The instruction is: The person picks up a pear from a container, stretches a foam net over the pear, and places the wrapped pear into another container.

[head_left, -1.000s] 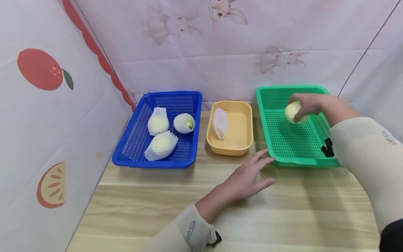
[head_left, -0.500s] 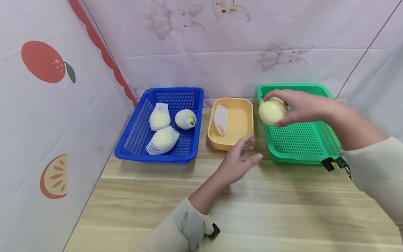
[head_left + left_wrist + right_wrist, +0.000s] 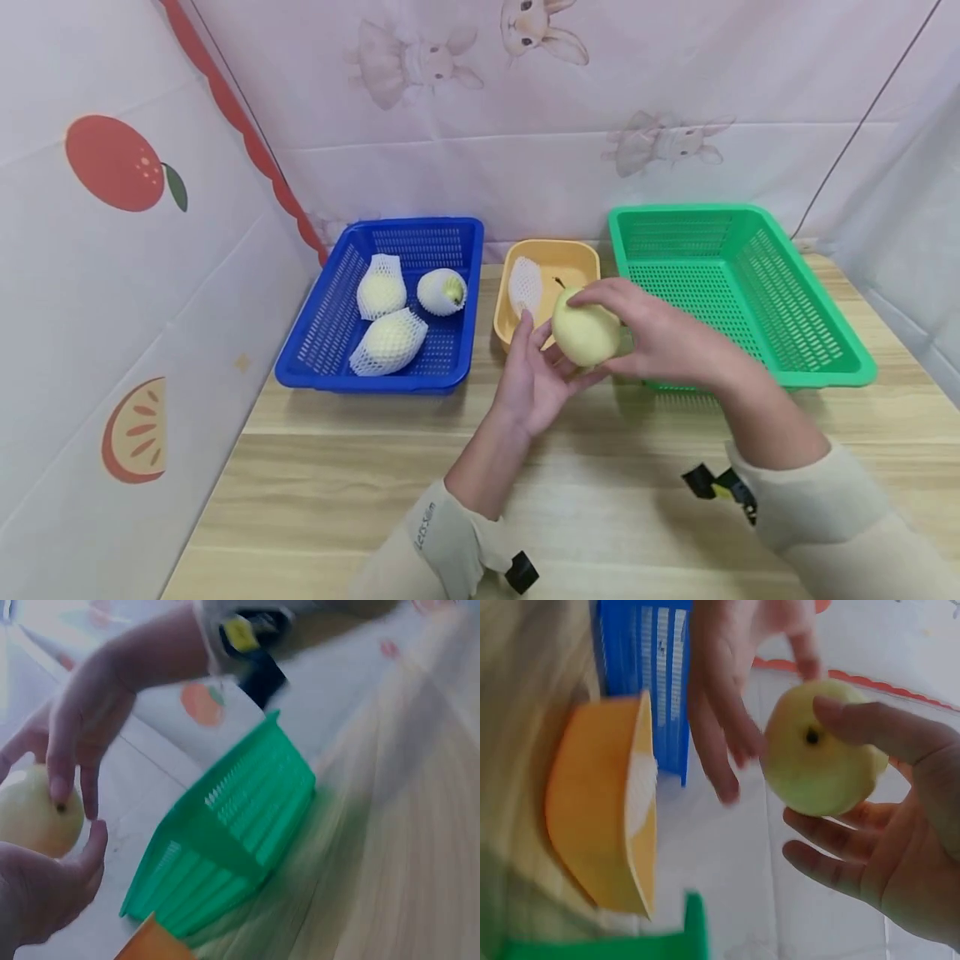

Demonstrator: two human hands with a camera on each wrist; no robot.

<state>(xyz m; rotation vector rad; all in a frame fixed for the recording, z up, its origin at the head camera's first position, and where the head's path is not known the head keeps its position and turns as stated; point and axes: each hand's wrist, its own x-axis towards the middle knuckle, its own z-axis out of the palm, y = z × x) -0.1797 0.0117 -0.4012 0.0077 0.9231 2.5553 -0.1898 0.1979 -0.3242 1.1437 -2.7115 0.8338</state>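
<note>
A pale yellow-green pear (image 3: 587,335) with a thin dark stem is held in the air in front of the yellow bin. My right hand (image 3: 663,337) grips it from the right, thumb and fingers around its sides, as the right wrist view of the pear (image 3: 821,769) also shows. My left hand (image 3: 532,387) is palm up with fingers extended at the pear's lower left; the fingertips (image 3: 727,791) are close to it, and whether they touch it I cannot tell. A white foam net (image 3: 525,286) lies in the yellow bin (image 3: 504,321).
At left, a blue basket (image 3: 375,382) holds three pears in white foam nets, such as a netted pear (image 3: 387,340). A green basket (image 3: 821,377) stands at right. All sit on a wood-grain table (image 3: 337,492) against a printed cloth backdrop (image 3: 525,183).
My right hand has lifted the pear out of the green basket and carried it left toward the yellow bin. My left hand has moved left and turned palm up beside the pear.
</note>
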